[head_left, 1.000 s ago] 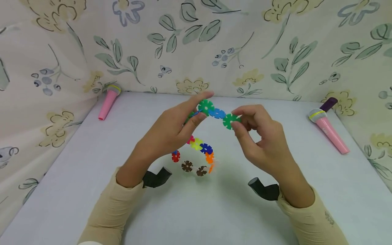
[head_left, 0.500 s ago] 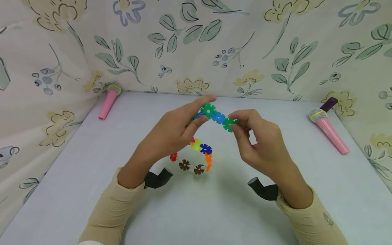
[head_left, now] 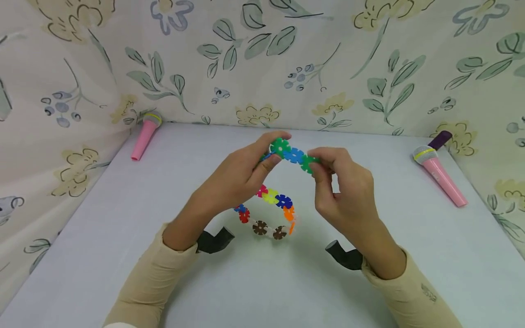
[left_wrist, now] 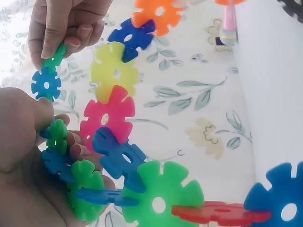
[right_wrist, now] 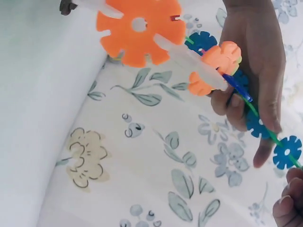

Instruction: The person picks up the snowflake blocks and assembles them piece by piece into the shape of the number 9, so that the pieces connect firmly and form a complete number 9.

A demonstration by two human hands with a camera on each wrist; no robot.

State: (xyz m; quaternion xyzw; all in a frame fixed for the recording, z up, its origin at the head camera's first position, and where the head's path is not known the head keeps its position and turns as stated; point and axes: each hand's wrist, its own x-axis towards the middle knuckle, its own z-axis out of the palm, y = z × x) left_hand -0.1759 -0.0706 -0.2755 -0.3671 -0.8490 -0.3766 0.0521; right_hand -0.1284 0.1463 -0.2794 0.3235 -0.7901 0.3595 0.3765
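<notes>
Between the hands runs a chain of notched plastic discs, slotted edge to edge. My left hand [head_left: 234,175] pinches it near a green disc [head_left: 280,148], thumb in front. A blue disc [head_left: 294,156] bridges to the end green disc [head_left: 307,164], which my right hand [head_left: 344,182] pinches between thumb and fingers. Below hangs a loop of linked discs: a yellow disc [head_left: 270,196], a dark blue disc [head_left: 284,201], orange and brown ones. In the left wrist view a pink disc [left_wrist: 109,118] and a large green disc [left_wrist: 161,198] belong to the chain. My left palm hides part of it.
A pink toy microphone [head_left: 143,136] lies at the table's back left. Another pink microphone [head_left: 440,175] lies at the right, beside a dark purple object [head_left: 440,140]. Floral cloth [head_left: 262,59] rises behind the white table [head_left: 262,282].
Both hands have drawn slightly closer together, the right one moving a little left. The end green disc now sits nearer the left hand. The hanging loop swung left, then back right.
</notes>
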